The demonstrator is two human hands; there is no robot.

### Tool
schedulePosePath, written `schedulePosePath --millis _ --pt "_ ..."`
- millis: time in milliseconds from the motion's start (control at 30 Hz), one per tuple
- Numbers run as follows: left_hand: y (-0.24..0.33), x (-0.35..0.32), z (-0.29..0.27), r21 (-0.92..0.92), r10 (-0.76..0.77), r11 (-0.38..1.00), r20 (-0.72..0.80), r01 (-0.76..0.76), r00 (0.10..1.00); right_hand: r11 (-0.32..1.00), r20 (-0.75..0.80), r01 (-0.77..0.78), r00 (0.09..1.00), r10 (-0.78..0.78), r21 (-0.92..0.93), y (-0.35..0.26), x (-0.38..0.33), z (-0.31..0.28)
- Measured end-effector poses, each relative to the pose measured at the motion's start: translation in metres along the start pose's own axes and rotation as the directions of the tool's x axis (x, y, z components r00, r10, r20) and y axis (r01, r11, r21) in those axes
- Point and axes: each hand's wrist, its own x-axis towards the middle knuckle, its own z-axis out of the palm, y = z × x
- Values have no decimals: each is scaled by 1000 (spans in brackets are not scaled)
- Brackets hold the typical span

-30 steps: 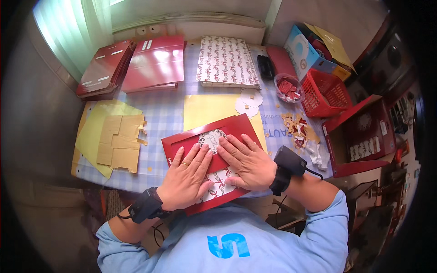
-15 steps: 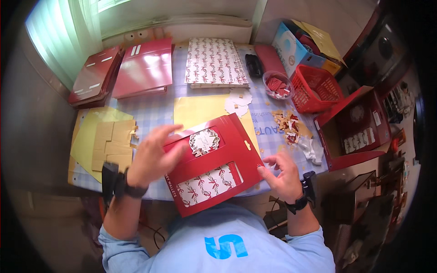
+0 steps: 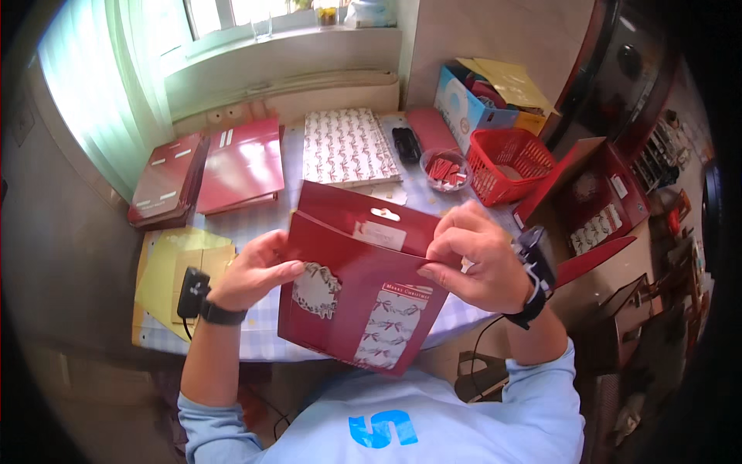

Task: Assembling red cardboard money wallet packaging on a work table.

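Between my two hands a dark red cardboard wallet pack [image 3: 352, 282] stands tilted over the table's near edge. Its front panel and back panel are parted at the top, and the back one has a hanging slot. A wreath-shaped label [image 3: 317, 291] and a patterned holly strip [image 3: 390, 329] show on its front. My left hand [image 3: 259, 274] holds the left edge, thumb on the front and fingers behind. At the upper right corner my right hand [image 3: 481, 255] pinches the pack's edge. A pale card [image 3: 379, 234] is visible between the panels.
Red folders lie in two stacks [image 3: 241, 166] at the far left. Behind the pack sits a stack of patterned sheets [image 3: 348, 147], with a black object [image 3: 406, 145], a bowl of red pieces [image 3: 446, 170] and a red basket [image 3: 506, 166] rightward. An open red box [image 3: 591, 209] stands at right.
The wallet pack has gone from lying nearly flat to tilted upright, its panels now apart at the top. Both hands have closed on its edges. The head view has shifted upward, showing more window.
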Motion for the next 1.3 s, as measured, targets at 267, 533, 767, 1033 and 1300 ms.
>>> schedulePosePath --millis 267,533,767,1033,1300 --pt "-20 -14 31 13 407 909 -241 -416 881 838 -255 297 859 -444 -458 -15 17 -5" --pt "-31 -6 32 111 520 853 -253 -509 816 805 -233 251 873 -428 -537 1 -20 35" --pt "-34 -5 40 301 650 755 -216 -583 729 780 -217 211 889 -404 -589 4 -18 48" --pt "-24 -9 39 487 701 662 -135 -569 700 843 -261 198 893 -365 -501 11 -20 34" --pt "-17 -24 25 384 676 710 -133 -591 725 991 -396 127 909 -130 -33 38 -15 6"
